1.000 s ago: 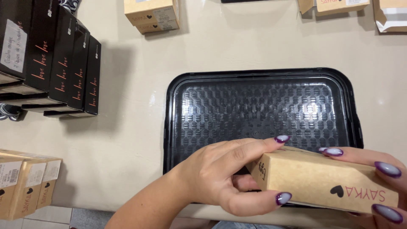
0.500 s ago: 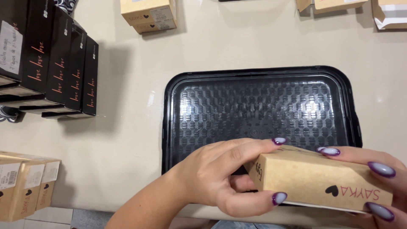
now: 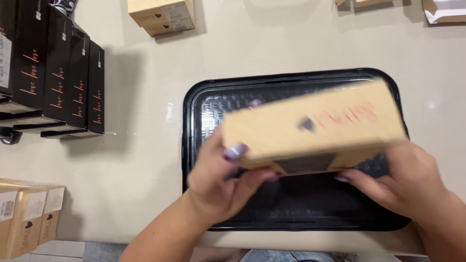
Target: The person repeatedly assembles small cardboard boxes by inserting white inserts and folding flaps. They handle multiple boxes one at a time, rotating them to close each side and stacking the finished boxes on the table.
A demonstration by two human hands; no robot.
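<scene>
Both hands hold a tan cardboard box point(image 3: 315, 128) above the black tray point(image 3: 194, 160), which lies flat on the pale tabletop point(image 3: 145, 160). The box is blurred, tilted with its right end higher, and spans most of the tray's width; a dark mark and reddish lettering show on its broad top face, too smeared to make out. The left hand point(image 3: 218, 187) clamps the box's left end, thumb pressed on the top face and fingers curled beneath the lower edge. The right hand point(image 3: 403, 182) grips the box's right lower corner, fingers closed under the box's underside; its thumb is hidden behind the box. The tray has a raised rim and a textured hexagon-pattern floor, and its visible floor carries nothing. Left of the tray, well apart from it, a row of tall black boxes point(image 3: 58, 77) with red script stands upright side by side. Toward the near-left of the tray, at the table edge, sit several tan boxes point(image 3: 26, 216) with white labels. Beyond the tray, at the far side of the table, another stack of tan boxes point(image 3: 162, 14) rests, and further cardboard items point(image 3: 444, 9) lie beyond the tray's far-right corner, cut off by the frame.
</scene>
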